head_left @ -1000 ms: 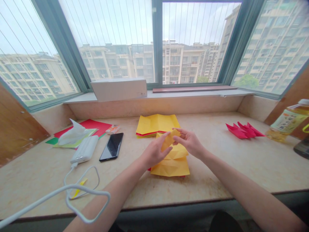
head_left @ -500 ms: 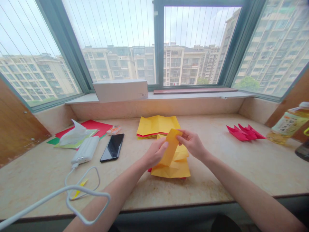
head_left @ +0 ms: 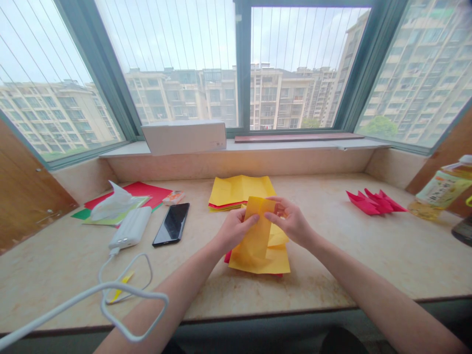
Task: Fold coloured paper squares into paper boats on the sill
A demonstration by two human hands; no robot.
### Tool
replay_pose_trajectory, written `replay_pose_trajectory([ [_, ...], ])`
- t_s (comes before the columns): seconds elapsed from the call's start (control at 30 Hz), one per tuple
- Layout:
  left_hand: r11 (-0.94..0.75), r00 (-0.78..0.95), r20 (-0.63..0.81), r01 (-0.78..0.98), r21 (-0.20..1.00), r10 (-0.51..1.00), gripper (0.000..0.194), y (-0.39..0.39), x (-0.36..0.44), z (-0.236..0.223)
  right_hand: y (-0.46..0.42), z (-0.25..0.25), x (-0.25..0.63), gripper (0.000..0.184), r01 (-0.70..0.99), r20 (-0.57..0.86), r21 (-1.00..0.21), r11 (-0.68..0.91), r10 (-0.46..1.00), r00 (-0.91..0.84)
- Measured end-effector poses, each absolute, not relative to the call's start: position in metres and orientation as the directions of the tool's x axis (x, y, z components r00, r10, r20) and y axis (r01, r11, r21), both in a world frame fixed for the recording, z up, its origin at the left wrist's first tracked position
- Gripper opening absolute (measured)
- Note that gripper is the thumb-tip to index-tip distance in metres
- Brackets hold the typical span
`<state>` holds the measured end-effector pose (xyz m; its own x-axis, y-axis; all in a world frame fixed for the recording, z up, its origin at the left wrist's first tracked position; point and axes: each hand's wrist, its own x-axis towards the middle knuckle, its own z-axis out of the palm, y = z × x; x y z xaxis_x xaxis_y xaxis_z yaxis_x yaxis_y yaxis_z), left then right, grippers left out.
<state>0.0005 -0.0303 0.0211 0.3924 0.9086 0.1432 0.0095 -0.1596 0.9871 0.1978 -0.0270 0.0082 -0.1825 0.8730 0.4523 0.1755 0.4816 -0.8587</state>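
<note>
Between my hands is a folded strip of yellow paper [head_left: 258, 233], held upright and facing me. My left hand [head_left: 236, 227] pinches its left edge, with the thumb on the front. On the right edge, my right hand [head_left: 289, 219] grips it near the top, thumb on the front and fingers behind. Beneath it lie creased yellow sheets [head_left: 273, 264] with red paper [head_left: 227, 257] showing at their edges. Farther back, close to the sill wall, a stack of yellow paper [head_left: 241, 189] has red layers along its front edge.
Folded red paper pieces [head_left: 376, 201] lie at right, near a bottle of yellow liquid [head_left: 438, 191]. At left are a black phone [head_left: 171, 224], a white power bank [head_left: 131, 227] with a looping cable [head_left: 134, 295], a tissue pack [head_left: 114, 204] and red sheets [head_left: 155, 192]. A white box [head_left: 184, 137] stands on the ledge.
The yellow strip has turned to face me more squarely and looks wider. My left fingers have shifted slightly up, and my right thumb has moved left onto its front.
</note>
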Motion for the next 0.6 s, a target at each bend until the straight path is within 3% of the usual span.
replay_pose_trajectory([
  [0.2, -0.089, 0.411, 0.113, -0.076, 0.993, 0.905, 0.044, -0.0304, 0.0011, 0.0202, -0.0259, 0.0040, 0.1974, 0.033, 0.170, 0.432, -0.867, 0.469, 0.876, -0.214],
  [0.37, -0.115, 0.388, 0.125, -0.049, 0.992, 0.913, 0.038, -0.0292, 0.0010, 0.0180, -0.0259, 0.0053, 0.2006, 0.017, 0.164, 0.527, -0.796, 0.582, 0.801, -0.283],
  [0.6, -0.006, 0.372, 0.063, -0.153, 0.988, 0.926, 0.041, -0.0297, 0.0030, 0.0175, -0.0256, 0.0071, 0.2047, 0.032, 0.251, 0.630, -0.688, 0.681, 0.732, -0.261],
])
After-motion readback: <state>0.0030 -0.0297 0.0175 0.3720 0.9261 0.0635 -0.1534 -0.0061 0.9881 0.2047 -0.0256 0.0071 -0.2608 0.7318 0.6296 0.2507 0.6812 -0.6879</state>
